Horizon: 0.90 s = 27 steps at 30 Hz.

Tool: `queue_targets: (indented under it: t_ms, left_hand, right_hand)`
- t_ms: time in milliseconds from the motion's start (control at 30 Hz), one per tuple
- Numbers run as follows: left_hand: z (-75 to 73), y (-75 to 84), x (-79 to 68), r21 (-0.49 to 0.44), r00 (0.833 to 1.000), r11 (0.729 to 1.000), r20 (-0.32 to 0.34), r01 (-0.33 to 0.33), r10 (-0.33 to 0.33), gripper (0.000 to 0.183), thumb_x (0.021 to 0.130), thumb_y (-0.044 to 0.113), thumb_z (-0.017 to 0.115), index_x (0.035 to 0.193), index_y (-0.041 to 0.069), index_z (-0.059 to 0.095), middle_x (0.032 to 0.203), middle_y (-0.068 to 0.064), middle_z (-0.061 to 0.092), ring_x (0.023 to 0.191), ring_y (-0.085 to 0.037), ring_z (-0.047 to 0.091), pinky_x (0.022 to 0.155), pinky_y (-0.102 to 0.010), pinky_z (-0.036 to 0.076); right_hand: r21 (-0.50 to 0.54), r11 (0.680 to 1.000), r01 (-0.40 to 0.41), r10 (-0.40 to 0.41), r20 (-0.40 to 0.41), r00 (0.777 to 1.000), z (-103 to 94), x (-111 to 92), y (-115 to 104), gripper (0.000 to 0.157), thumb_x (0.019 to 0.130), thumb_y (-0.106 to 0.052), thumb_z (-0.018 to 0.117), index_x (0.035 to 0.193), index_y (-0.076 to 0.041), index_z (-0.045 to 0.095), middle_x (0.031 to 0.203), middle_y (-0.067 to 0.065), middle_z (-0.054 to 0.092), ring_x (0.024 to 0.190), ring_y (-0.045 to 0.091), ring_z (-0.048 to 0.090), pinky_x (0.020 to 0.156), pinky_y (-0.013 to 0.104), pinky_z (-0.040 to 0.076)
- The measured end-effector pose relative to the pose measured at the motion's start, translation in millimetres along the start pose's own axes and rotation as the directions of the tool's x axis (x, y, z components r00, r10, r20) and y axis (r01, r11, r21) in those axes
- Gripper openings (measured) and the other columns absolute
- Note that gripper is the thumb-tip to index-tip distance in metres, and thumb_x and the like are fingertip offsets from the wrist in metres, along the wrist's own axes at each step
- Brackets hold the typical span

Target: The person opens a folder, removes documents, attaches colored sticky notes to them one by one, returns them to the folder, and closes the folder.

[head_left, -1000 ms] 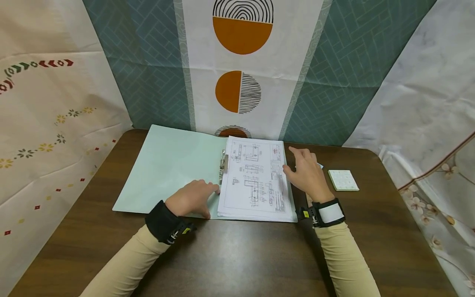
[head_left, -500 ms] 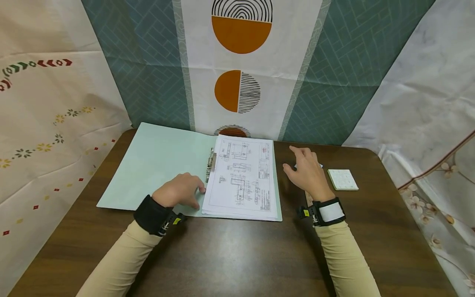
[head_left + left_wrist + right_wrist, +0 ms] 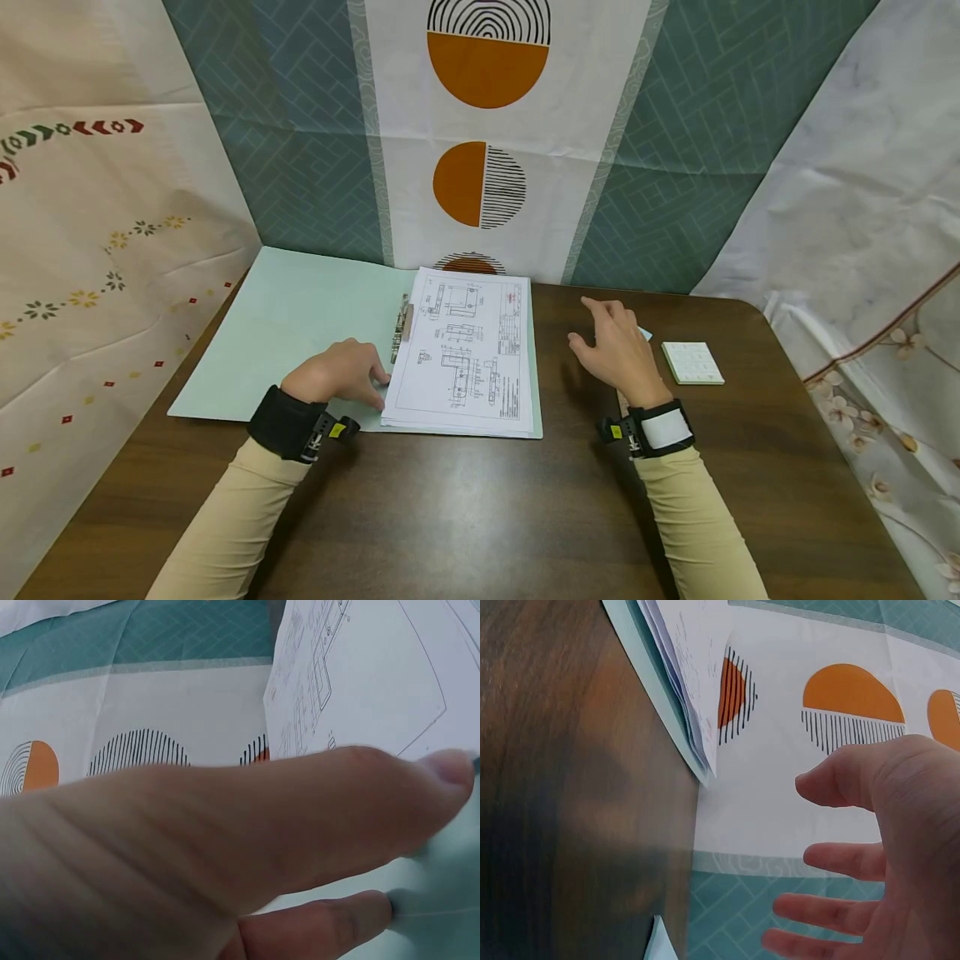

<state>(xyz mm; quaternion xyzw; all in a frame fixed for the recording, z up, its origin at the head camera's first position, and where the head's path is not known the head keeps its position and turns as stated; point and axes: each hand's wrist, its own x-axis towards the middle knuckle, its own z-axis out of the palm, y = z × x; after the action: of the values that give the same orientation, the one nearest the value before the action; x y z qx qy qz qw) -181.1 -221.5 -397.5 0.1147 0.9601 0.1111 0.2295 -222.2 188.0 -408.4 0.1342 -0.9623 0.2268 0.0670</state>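
A mint-green folder (image 3: 300, 325) lies spread on the wooden table, with a stack of technical drawings (image 3: 468, 358) on its right side. The metal clip (image 3: 403, 327) runs along the stack's left edge. My left hand (image 3: 337, 372) rests on the folder near its front edge, beside the clip. In the left wrist view, the thumb and a finger of my left hand (image 3: 300, 832) touch the green cover (image 3: 442, 900), thumb close to the sheets. My right hand (image 3: 618, 350) hovers right of the folder, fingers spread, holding nothing; the right wrist view shows the hand (image 3: 907, 840) away from the papers.
A white square notepad (image 3: 693, 364) lies to the right of my right hand. Partly hidden under that hand are a light-blue corner (image 3: 646, 333) and a beige strip (image 3: 622, 403). Patterned cloths (image 3: 300, 167) hang behind the table (image 3: 465, 500) and at both sides.
The open folder with its drawings has slid left along the table, together with my left hand. My right hand has stayed nearly in place.
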Motion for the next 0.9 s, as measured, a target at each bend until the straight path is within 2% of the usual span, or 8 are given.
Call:
queue_targets:
  t_ms: [133, 233, 333, 433, 500, 567, 733, 900]
  left_hand:
    - [0.1, -0.1, 1.0, 0.003, 1.000, 1.000, 0.004, 0.006, -0.006, 0.053, 0.086, 0.029, 0.098, 0.130, 0.003, 0.083, 0.139, -0.022, 0.080, 0.092, -0.024, 0.061, 0.075, -0.034, 0.051]
    - [0.0, -0.3, 1.6, 0.000, 1.000, 1.000, 0.010, 0.019, -0.019, 0.053, 0.087, 0.029, 0.098, 0.131, 0.003, 0.083, 0.139, -0.023, 0.079, 0.092, -0.025, 0.061, 0.076, -0.034, 0.052]
    - [0.2, -0.8, 2.1, -0.005, 1.000, 1.000, 0.013, 0.026, -0.026, 0.052, 0.088, 0.027, 0.097, 0.131, 0.003, 0.083, 0.140, -0.023, 0.079, 0.092, -0.025, 0.061, 0.077, -0.035, 0.054]
    - [0.5, -0.7, 2.3, -0.007, 1.000, 1.000, 0.011, 0.026, -0.026, 0.051, 0.088, 0.026, 0.096, 0.131, 0.003, 0.083, 0.140, -0.024, 0.079, 0.092, -0.025, 0.062, 0.077, -0.035, 0.054]
    - [0.6, -0.1, 2.2, -0.010, 1.000, 1.000, 0.009, 0.028, -0.028, 0.051, 0.088, 0.026, 0.097, 0.131, 0.003, 0.083, 0.140, -0.024, 0.079, 0.092, -0.025, 0.061, 0.077, -0.034, 0.053]
    - [0.7, 0.4, 1.9, -0.013, 1.000, 0.999, 0.007, 0.030, -0.030, 0.051, 0.088, 0.026, 0.097, 0.131, 0.003, 0.083, 0.140, -0.023, 0.079, 0.092, -0.025, 0.061, 0.076, -0.034, 0.052]
    - [0.4, 0.9, 0.8, -0.017, 0.999, 0.999, 0.008, 0.033, -0.033, 0.051, 0.088, 0.025, 0.096, 0.131, 0.002, 0.082, 0.140, -0.023, 0.079, 0.092, -0.025, 0.061, 0.076, -0.033, 0.051]
    - [-0.6, 1.4, 0.4, -0.020, 1.000, 0.999, 0.009, 0.029, -0.029, 0.051, 0.089, 0.026, 0.096, 0.132, 0.002, 0.082, 0.140, -0.023, 0.079, 0.089, -0.024, 0.061, 0.073, -0.032, 0.051]
  right_hand:
    - [0.104, 0.994, -0.021, 0.016, 0.050, 0.999, 4.5, 1, -2, 0.069, 0.109, -0.026, 0.065, 0.169, 0.002, 0.045, 0.162, 0.038, 0.051, 0.148, 0.058, 0.052, 0.114, 0.075, 0.050]
    - [0.241, 0.969, -0.062, 0.039, 0.096, 0.995, 9.3, 3, -6, 0.071, 0.111, -0.026, 0.065, 0.171, 0.001, 0.040, 0.162, 0.037, 0.053, 0.148, 0.056, 0.056, 0.117, 0.073, 0.049]
    - [0.382, 0.913, -0.146, 0.095, 0.148, 0.984, 14.0, 6, -11, 0.073, 0.112, -0.027, 0.064, 0.174, -0.002, 0.036, 0.161, 0.035, 0.056, 0.147, 0.053, 0.059, 0.119, 0.070, 0.050]
    - [0.478, 0.844, -0.243, 0.155, 0.216, 0.964, 16.8, 9, -17, 0.075, 0.113, -0.029, 0.063, 0.176, -0.004, 0.031, 0.161, 0.032, 0.056, 0.148, 0.051, 0.058, 0.121, 0.066, 0.050]
    - [0.514, 0.806, -0.292, 0.172, 0.268, 0.948, 18.1, 9, -20, 0.076, 0.114, -0.030, 0.062, 0.177, -0.005, 0.029, 0.161, 0.031, 0.057, 0.147, 0.049, 0.059, 0.122, 0.063, 0.051]
    - [0.532, 0.788, -0.311, 0.164, 0.305, 0.938, 19.5, 9, -23, 0.076, 0.114, -0.030, 0.061, 0.178, -0.004, 0.028, 0.161, 0.030, 0.059, 0.144, 0.048, 0.063, 0.120, 0.060, 0.054]
    - [0.541, 0.778, -0.321, 0.128, 0.363, 0.923, 27.2, 8, -27, 0.074, 0.116, -0.031, 0.059, 0.175, 0.003, 0.030, 0.159, 0.031, 0.062, 0.134, 0.044, 0.070, 0.114, 0.053, 0.060]
    - [0.522, 0.771, -0.365, 0.141, 0.418, 0.897, 36.9, 9, -31, 0.075, 0.115, -0.033, 0.060, 0.173, 0.006, 0.033, 0.162, 0.030, 0.061, 0.135, 0.041, 0.072, 0.113, 0.049, 0.063]
